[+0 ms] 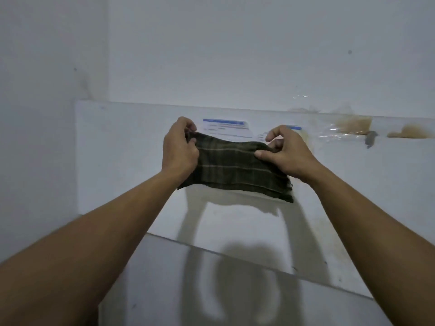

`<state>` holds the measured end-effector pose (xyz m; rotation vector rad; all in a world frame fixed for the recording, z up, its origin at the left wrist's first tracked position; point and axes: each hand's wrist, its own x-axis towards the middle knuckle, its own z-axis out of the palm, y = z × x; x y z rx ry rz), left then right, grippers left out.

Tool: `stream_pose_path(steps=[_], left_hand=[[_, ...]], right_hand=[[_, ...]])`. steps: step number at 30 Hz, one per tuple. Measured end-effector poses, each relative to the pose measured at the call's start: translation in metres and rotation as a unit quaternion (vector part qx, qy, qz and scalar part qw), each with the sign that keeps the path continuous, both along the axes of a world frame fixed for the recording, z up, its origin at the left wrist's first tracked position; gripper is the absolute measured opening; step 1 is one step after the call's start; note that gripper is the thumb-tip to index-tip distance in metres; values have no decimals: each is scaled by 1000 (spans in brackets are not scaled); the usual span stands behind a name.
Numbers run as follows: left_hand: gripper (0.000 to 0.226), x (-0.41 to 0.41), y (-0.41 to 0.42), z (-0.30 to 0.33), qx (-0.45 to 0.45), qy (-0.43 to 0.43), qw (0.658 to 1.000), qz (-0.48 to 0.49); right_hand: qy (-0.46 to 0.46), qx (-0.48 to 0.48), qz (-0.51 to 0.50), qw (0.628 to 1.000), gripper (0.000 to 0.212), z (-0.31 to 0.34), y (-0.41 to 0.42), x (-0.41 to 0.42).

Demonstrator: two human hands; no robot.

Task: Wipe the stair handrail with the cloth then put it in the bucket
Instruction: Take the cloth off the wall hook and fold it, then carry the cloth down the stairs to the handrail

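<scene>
A dark green plaid cloth (pixel 233 169), folded into a flat band, hangs stretched between both hands in front of me. My left hand (pixel 180 149) pinches its left end at the upper corner. My right hand (pixel 286 154) grips its right end, thumb pressed on the fabric. The cloth's lower edge hangs loose and frayed at the right. Neither a stair handrail nor a bucket is in view.
A white panel (pixel 131 161) leans against the white wall (pixel 235 43), with blue-and-white paper labels (pixel 226 127) stuck on it behind the cloth. Brown glue stains and torn clear tape (pixel 353 128) mark its upper right. A pale floor slab (pixel 164 278) lies below.
</scene>
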<state>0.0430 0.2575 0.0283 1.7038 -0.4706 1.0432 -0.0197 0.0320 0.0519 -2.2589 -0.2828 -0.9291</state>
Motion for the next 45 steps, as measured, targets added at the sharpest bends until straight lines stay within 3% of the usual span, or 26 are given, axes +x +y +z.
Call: stream_pose_path(steps=[9,13,18,21,26,31,40,45], left_hand=[[31,-31,264,-50,41,76,981,176],[38,-72,362,-75,70,117,953,271],[32,-130,461,-107,44,156,907,388],[32,-173,499,-121,50,154,867,470],[27,-254,534,-140,74,168,784,593],[41,-347,527,-146,60,217,694,684],[58,-527,476,-157,7,288,525,801],[66,-630,452,-160,-36,323,452,831]], right_hand=[[117,9,274,954,8,-38,236,64],[130,-29,339,931,20,-57,347,80],[127,-72,437,888,25,-85,479,77],[125,-81,511,846,22,-99,546,64],[58,-134,624,768,38,-118,644,29],[0,-152,723,673,39,-132,720,-30],[-41,-170,858,483,40,-150,796,-218],[-61,-180,903,385,42,-154,821,-342]])
